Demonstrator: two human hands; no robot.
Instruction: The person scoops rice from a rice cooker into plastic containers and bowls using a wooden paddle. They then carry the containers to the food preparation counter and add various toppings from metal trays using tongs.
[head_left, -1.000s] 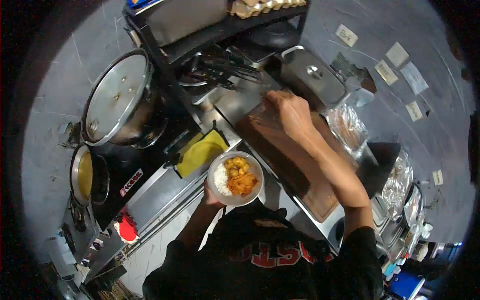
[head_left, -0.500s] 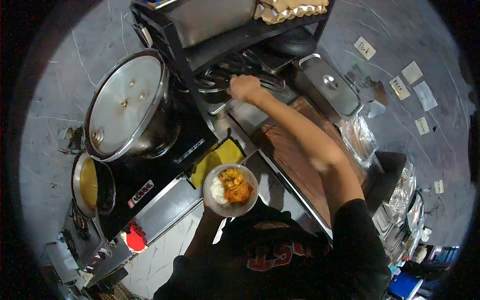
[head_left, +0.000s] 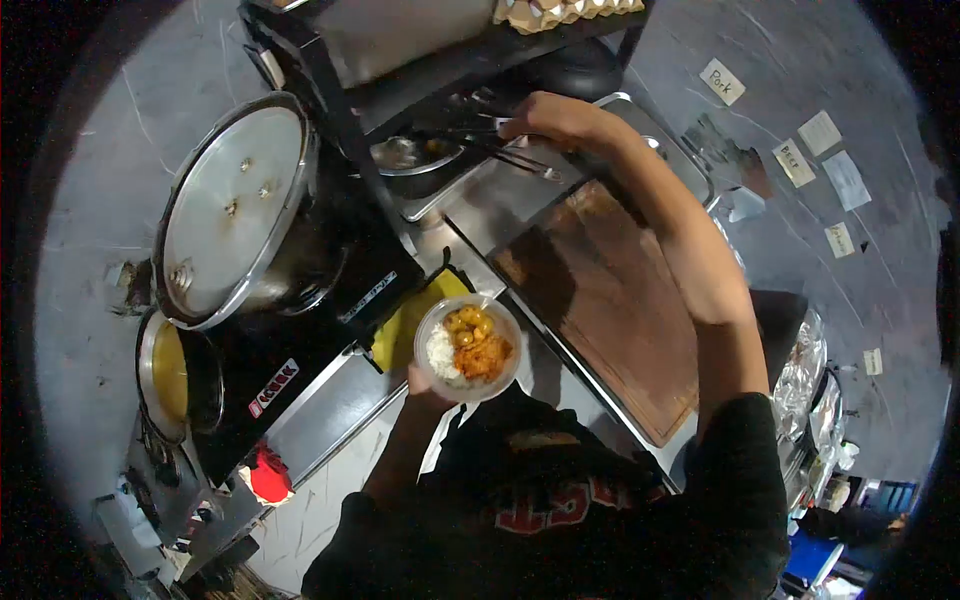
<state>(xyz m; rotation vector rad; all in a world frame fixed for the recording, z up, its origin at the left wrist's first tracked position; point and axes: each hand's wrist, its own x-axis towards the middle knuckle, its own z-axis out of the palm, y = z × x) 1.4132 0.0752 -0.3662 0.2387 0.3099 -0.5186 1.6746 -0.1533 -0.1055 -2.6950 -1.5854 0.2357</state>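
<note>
My left hand [head_left: 428, 388] is closed on the lower left side of a round clear plastic bowl [head_left: 425, 325]. Inside it are white rice [head_left: 441, 355], glossy yellow-brown round pieces [head_left: 470, 325] and an orange shredded food [head_left: 485, 357]. My right hand [head_left: 550, 118] reaches under the black shelf, fingers curled; what they grip is hidden. Thin dark utensils, perhaps tongs [head_left: 510, 155], lie just below that hand. To its left, under the shelf, a metal pan [head_left: 415, 165] shows some food inside.
A large lidded pot [head_left: 235, 210] and a pan of yellow liquid [head_left: 172, 370] stand on the left. A wooden cutting board [head_left: 625, 320] lies below my right arm. A yellow cloth [head_left: 400, 335] hangs near the bowl. Egg trays [head_left: 565, 12] sit on the shelf [head_left: 440, 90].
My right hand has moved right and up, away from the metal pan, whose inside now shows more. The bowl in my left hand has shifted slightly up.
</note>
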